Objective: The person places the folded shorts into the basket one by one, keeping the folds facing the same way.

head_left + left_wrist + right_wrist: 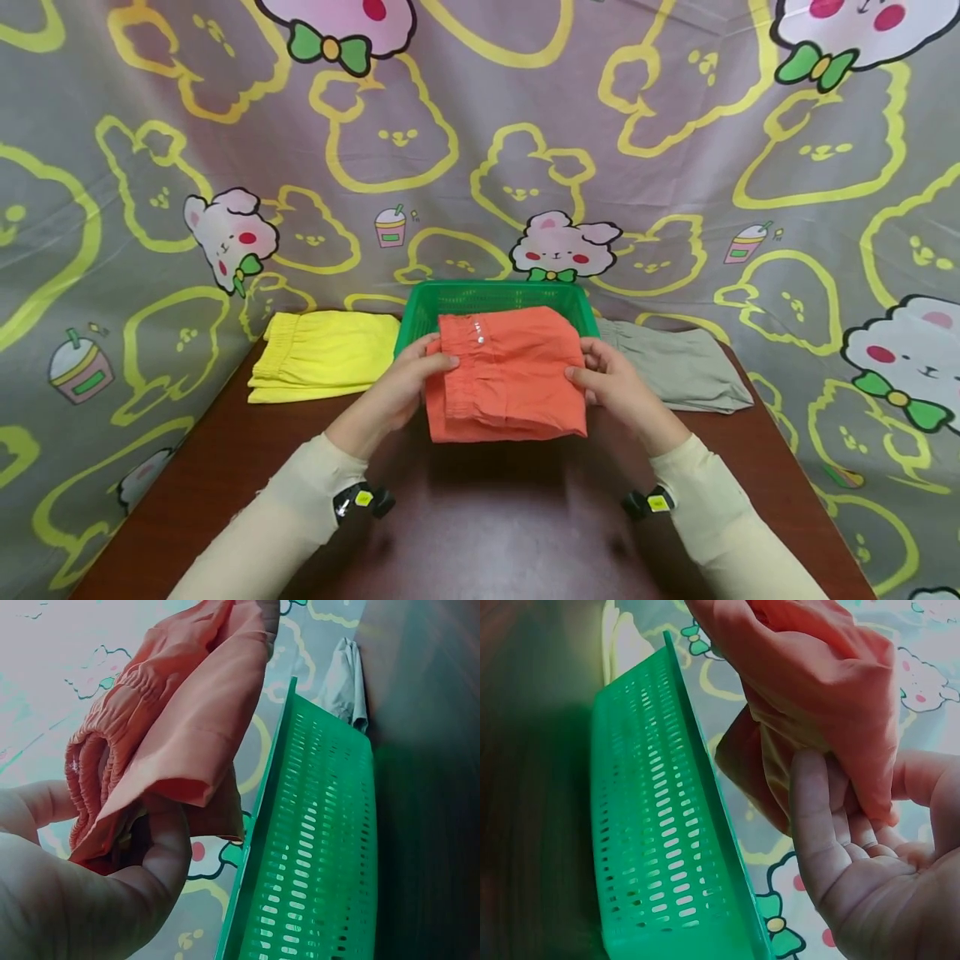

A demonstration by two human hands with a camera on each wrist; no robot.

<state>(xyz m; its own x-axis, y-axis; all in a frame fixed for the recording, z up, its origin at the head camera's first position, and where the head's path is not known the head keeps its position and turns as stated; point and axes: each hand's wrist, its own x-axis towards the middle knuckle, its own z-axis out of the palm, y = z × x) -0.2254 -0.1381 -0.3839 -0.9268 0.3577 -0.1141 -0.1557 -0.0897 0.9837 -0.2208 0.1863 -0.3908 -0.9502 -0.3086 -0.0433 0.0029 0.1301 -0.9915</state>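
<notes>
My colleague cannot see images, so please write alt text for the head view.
A folded orange garment is held by a person's left grip and right grip, partly hiding a green basket. Yellow clothing lies left of the basket, grey clothing right.

Blocked across the near part of a green basket (495, 285) by folded orange pants (513, 375), gripped between left hand (396, 385) and right hand (615, 379). Hemmed in along the far side by a patterned curtain (457, 92). Crowded to the left of the basket by yellow pants (330, 350), to the right by grey pants (675, 362). Passable from above along the basket's far strip, beyond the orange pants. Passable also at the near side, over the table (495, 533) between left sleeve (281, 508) and right sleeve (727, 517), though narrowed on both sides by black wrist cameras (382, 502) jutting inward.
</notes>
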